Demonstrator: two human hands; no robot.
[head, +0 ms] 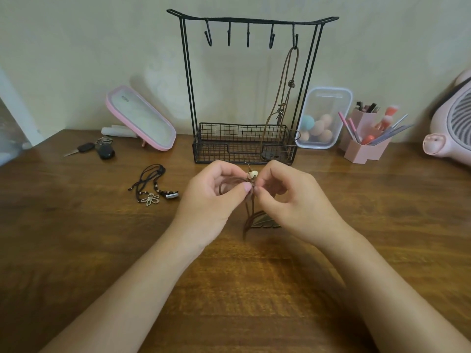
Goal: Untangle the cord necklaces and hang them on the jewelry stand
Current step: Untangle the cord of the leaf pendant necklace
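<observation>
Cord necklace [247,215] pinched by left hand [216,197] and right hand [290,197] near jewelry stand [229,146].

You have no text, label, brand or number in view that can be read. The only candidate is a small oval mark [124,98] near the top of the pink-rimmed mirror [142,121] at the back left of the surface, and it is too small and blurred to make out.
</observation>
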